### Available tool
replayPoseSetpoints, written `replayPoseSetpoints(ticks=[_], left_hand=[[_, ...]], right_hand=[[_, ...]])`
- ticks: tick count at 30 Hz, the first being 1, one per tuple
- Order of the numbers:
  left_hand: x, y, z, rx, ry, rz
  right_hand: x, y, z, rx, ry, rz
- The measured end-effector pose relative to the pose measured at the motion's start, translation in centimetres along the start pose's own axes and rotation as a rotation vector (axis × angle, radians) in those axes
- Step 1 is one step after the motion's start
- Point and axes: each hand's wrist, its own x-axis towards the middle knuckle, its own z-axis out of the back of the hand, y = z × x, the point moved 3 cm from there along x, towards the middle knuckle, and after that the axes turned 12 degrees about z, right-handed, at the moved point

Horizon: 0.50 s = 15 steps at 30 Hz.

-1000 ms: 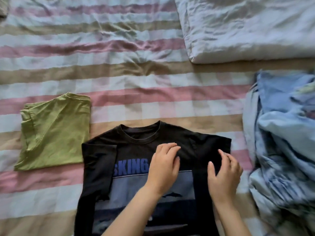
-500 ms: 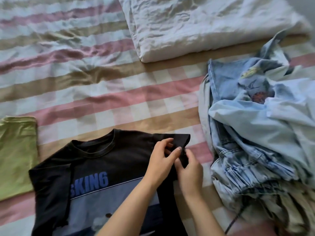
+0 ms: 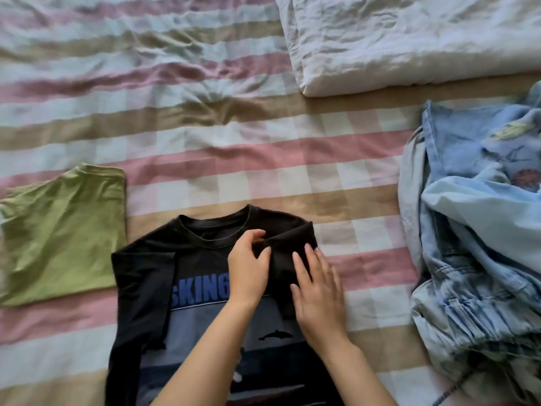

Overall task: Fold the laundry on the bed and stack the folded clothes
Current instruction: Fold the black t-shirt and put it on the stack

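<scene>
The black T-shirt [image 3: 199, 259] lies face up on the striped bedsheet [image 3: 205, 159], its right sleeve folded inward. The left hand [image 3: 248, 271] pinches that fold beside the collar. The right hand [image 3: 319, 291] presses flat on the sleeve, fingers straight. A folded green shirt [image 3: 64, 235] lies left of the T-shirt and a denim pile [image 3: 474, 230] lies to its right.

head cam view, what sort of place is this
Probably a bedroom: a bed with a striped sheet, a white folded quilt, and laundry on it: a folded green shirt, a black t-shirt and a denim heap.
</scene>
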Motion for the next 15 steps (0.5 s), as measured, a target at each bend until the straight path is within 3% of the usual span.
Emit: replayPoseSetpoints(ticks=[3,7,9,12,15], left_hand=[[-0.8,0.2,0.7,0.338,-0.068,-0.267],[0.7,1.1,5.0,0.449,-0.137,-0.381],[2.4,2.3,8.7,0.462,-0.226,-0.353],[5.4,4.7,13.9,0.582,-0.198,-0.214],[7.8,6.5,17.5,0.713,0.042,-0.116]], right_hand=[[0.4,-0.2,-0.8,-0.105,0.169,-0.024],[2.2,-1.0,0.7,0.032,-0.085,0.036],[4.7,-1.6,1.7,0.110,-0.104,0.005],[9.3,-2.8,2.0,0.133,0.163,-0.020],[12.3,-4.0,2.1,0.210,0.393,-0.055]])
